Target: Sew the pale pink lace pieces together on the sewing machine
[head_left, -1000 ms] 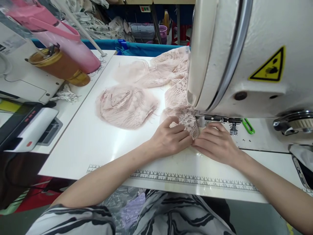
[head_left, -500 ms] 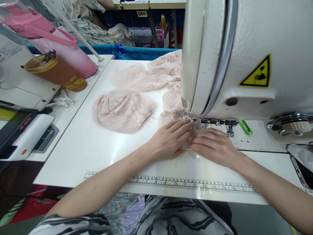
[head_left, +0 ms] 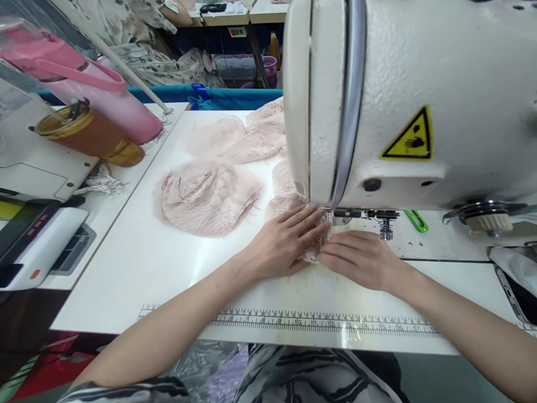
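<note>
A pale pink lace piece (head_left: 310, 254) lies under my hands at the needle area of a white sewing machine (head_left: 394, 73). My left hand (head_left: 285, 240) rests on the lace with its fingers stretched out flat, their tips just left of the presser foot. My right hand (head_left: 361, 257) is closed, fingers together, its tips at the lace's right edge; its thumb is hidden. More lace (head_left: 285, 182) reaches behind the machine head. A separate rounded lace piece (head_left: 205, 198) lies on the table to the left. The needle itself is hidden.
A printed ruler (head_left: 293, 322) runs along the table's front edge. To the left stand a pink bottle (head_left: 100, 92) and a brown cup (head_left: 92, 137). Right of the needle area are a green tool (head_left: 416, 220) and a phone (head_left: 514, 294). Part of another person appears at the back.
The camera view has shifted, so the machine head appears farther left. My hands stay at the needle area, and more of the lace now shows between them.
</note>
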The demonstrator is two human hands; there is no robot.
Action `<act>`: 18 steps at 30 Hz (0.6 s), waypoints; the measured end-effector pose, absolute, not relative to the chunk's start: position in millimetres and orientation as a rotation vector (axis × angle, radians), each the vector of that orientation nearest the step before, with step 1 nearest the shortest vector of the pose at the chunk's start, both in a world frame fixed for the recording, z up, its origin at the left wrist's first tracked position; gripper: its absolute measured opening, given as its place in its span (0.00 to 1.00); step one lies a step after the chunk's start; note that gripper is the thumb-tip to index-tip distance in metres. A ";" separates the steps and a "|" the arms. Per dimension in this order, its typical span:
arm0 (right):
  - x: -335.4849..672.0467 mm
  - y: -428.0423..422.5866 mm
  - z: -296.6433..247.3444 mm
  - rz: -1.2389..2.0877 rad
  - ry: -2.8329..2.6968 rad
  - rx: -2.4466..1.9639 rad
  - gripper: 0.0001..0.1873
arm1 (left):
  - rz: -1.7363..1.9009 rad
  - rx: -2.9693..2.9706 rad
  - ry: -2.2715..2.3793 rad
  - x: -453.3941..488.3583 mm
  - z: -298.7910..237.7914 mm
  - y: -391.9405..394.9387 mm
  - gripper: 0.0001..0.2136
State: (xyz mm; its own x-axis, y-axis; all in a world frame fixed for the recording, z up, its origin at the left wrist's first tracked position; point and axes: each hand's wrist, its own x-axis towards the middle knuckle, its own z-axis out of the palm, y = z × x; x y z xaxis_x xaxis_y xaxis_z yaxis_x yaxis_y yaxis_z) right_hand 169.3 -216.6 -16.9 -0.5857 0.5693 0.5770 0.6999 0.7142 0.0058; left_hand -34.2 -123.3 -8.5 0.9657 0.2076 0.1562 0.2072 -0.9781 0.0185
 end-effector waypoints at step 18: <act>164.6 -213.5 -17.9 -0.381 -2.303 -0.898 0.05 | 0.279 3.132 0.340 -33.3 -4.7 -120.0 0.27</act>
State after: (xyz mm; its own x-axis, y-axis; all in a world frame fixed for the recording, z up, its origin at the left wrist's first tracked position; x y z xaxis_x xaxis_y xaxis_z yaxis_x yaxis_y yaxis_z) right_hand 164.6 -213.5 -17.9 -0.5692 0.5048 0.6490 0.6870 0.7256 0.0382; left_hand -33.3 -120.0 -4.7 0.9613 0.2114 0.1767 0.2150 -0.9766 -0.0015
